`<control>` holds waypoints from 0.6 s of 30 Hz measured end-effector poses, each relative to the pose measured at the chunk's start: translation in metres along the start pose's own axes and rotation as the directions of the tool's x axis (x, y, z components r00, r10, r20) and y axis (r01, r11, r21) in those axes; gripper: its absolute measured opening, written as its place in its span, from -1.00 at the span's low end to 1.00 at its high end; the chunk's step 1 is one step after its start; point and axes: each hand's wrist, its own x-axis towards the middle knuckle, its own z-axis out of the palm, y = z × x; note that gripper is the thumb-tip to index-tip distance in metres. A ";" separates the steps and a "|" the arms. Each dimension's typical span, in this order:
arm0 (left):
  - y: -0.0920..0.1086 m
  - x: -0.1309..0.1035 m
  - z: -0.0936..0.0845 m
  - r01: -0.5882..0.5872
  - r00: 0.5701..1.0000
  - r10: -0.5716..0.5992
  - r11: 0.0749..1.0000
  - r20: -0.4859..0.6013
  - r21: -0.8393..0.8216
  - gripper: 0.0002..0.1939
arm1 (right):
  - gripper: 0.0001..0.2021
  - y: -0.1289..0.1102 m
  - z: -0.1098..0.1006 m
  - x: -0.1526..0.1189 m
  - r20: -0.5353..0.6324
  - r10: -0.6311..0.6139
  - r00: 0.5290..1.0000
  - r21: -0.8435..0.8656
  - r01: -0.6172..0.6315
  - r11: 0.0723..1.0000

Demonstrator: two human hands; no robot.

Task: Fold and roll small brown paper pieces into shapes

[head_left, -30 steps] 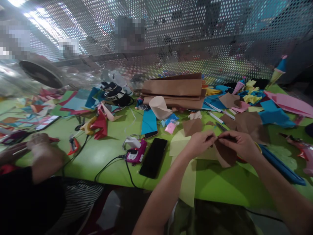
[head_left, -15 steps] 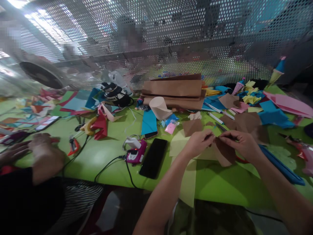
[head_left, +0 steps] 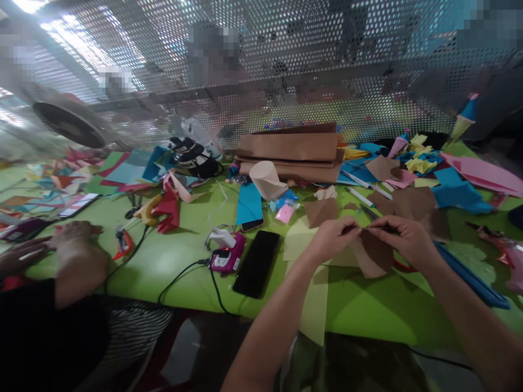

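Between my two hands hangs a piece of brown paper (head_left: 373,256), its top edge pinched by the fingertips of both. My left hand (head_left: 333,237) grips it from the left, thumb and forefinger together. From the right, my right hand (head_left: 402,235) pinches the same edge, close to the left fingertips. Beneath them lie pale yellow sheets (head_left: 314,299) on the green table (head_left: 368,321). A small brown square (head_left: 322,211) rests just beyond my left hand. Part of a red handle (head_left: 404,265) shows under my right hand; the rest of it is hidden.
Left of my forearm lie a black phone (head_left: 257,264) and a magenta power adapter (head_left: 227,256) with cables. A blue tray (head_left: 469,277) is at the right. Folded brown paper (head_left: 288,149) stands behind. A co-worker's hands (head_left: 69,245) rest at far left beside a red cutter (head_left: 122,245).
My hands stay almost in place, still pinching the brown paper; the fingertips have shifted very slightly. The co-worker's hands at far left have moved a little.
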 end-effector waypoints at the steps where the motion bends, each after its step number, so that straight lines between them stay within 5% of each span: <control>1: -0.001 0.000 0.001 0.002 1.000 -0.003 1.000 -0.003 0.000 -0.78 | -0.59 0.001 0.000 0.000 0.006 0.009 1.000 0.011 -0.009 1.000; 7: -0.004 0.002 0.001 0.024 0.999 -0.025 1.000 -0.044 -0.018 -0.78 | -0.58 0.007 -0.001 0.005 0.071 0.073 0.995 0.144 -0.082 0.986; 18: -0.011 0.004 0.003 0.157 0.984 -0.113 0.911 0.137 -0.380 -0.58 | -0.65 0.017 -0.001 0.003 -0.038 0.023 0.999 0.125 -0.018 0.992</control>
